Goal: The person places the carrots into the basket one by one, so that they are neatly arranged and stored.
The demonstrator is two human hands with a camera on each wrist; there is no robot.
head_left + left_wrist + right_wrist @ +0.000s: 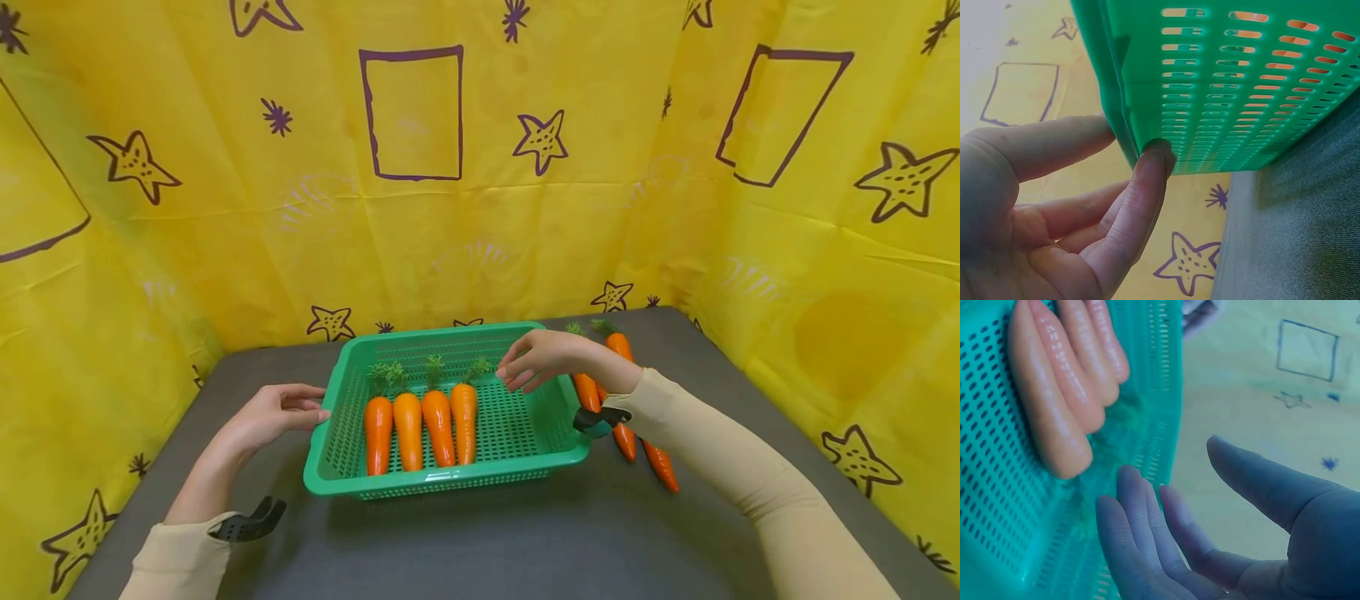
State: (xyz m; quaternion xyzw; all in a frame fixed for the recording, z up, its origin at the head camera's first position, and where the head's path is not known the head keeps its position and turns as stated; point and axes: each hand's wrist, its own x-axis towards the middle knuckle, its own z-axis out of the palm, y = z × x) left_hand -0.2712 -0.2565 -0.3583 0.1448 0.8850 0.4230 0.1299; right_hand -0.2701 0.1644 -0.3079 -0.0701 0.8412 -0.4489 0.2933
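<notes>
A green plastic basket (517, 462) stands on the dark tabletop, with several orange carrots (408, 429) side by side in its left half, leafy tops toward the far wall. At the basket's left rim, my left hand (273, 417) pinches the edge; in the left wrist view the thumb and fingertips lie on either side of the rim (1107, 81). My right hand (543, 358) hovers over the right part of the basket, fingers loosely bent and holding nothing. In the right wrist view its thumb stands well apart from the fingers, and the carrots (1054, 425) lie beyond the fingertips.
More carrots (658, 462) lie on the tabletop (487, 542) to the right of the basket, partly hidden by my right forearm. A yellow cloth (480, 233) with drawn stars and frames encloses the table at the back and sides.
</notes>
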